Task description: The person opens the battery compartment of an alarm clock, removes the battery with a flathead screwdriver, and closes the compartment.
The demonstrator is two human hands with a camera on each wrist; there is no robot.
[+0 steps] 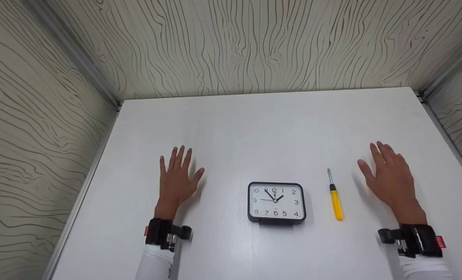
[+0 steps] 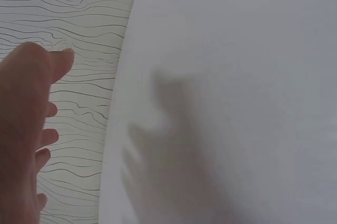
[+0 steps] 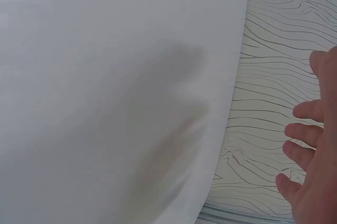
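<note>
Two things sit on the white tabletop (image 1: 231,128): a clock (image 1: 281,208) and a screwdriver (image 1: 335,204). From my head view, the clock is between the two hands, face up, with its numbers the right way round for the person, maybe so it is easy to read. It seems to lie on its back, but I can't be sure. The screwdriver lies near it, on the right, not touching. Its yellow handle points toward the person and its tip points away, maybe so it is easy to grab.

Further out are the left hand (image 1: 176,186) and the right hand (image 1: 392,181), one on each side. Both hold nothing. The left fingers are straight and spread apart. The right fingers look straight too, but closer together, with the thumb out. In my wrist views I see shadows on the tabletop, so I guess both hands are held up above it. Black straps (image 1: 159,233) go round both wrists. Behind it all is a wall (image 1: 235,46) with wavy lines.
</note>
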